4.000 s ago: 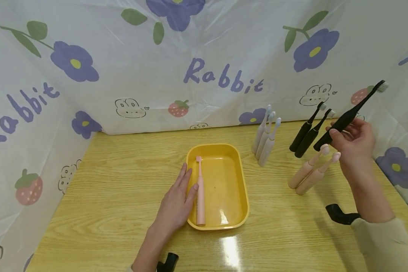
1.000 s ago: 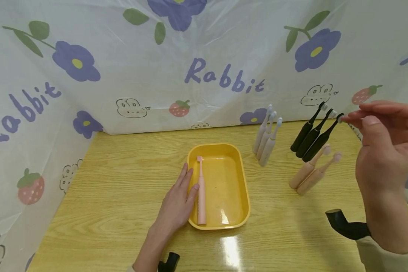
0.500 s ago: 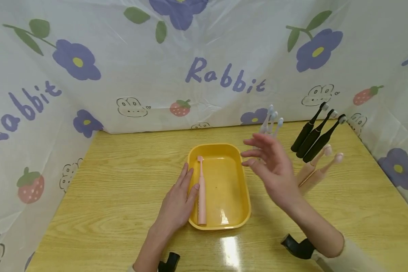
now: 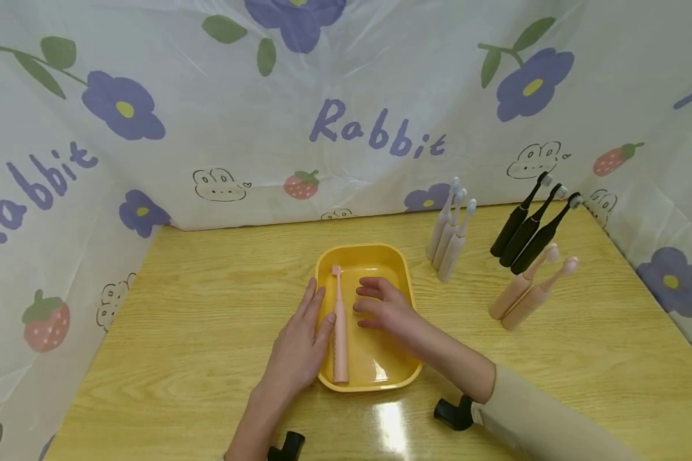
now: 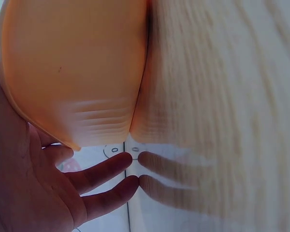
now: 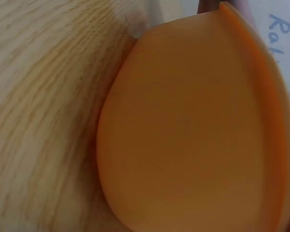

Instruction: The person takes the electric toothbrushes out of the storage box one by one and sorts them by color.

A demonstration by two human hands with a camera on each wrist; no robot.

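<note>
A yellow tray (image 4: 406, 272) sits near the middle of the wooden bench (image 4: 207, 320), and a pink toothbrush (image 4: 339, 333) lies lengthwise inside it along its left wall, brush head pointing away from the person. The left hand (image 4: 296, 349) rests flat on the bench against the tray's left rim, its fingers straight and together, the fingertips lying over the rim right next to the pink toothbrush; it grips nothing. The right hand (image 4: 383, 307) reaches into the tray from the right, fingers relaxed and slightly spread, pointing towards the pink toothbrush with a small gap between them and it, and it holds nothing (whether the palm touches the tray floor cannot be told from the head view).

In the left wrist view the fingers (image 5: 104, 169) lie extended beside the tray's outer wall (image 5: 72, 72). The right wrist view shows only the tray's outer wall (image 6: 193, 125) close up against the bench grain.

To the right of the tray, well apart from both hands, three groups of toothbrushes stand upright: three white toothbrushes (image 4: 451, 234) nearest the tray, three black toothbrushes (image 4: 527, 227) further right towards the back, and two peach toothbrushes (image 4: 527, 288) just in front of the black ones. A plastic sheet (image 4: 346, 96) printed with purple flowers, strawberries and the word "Rabbit" hangs round the bench at the back and on both sides.
</note>
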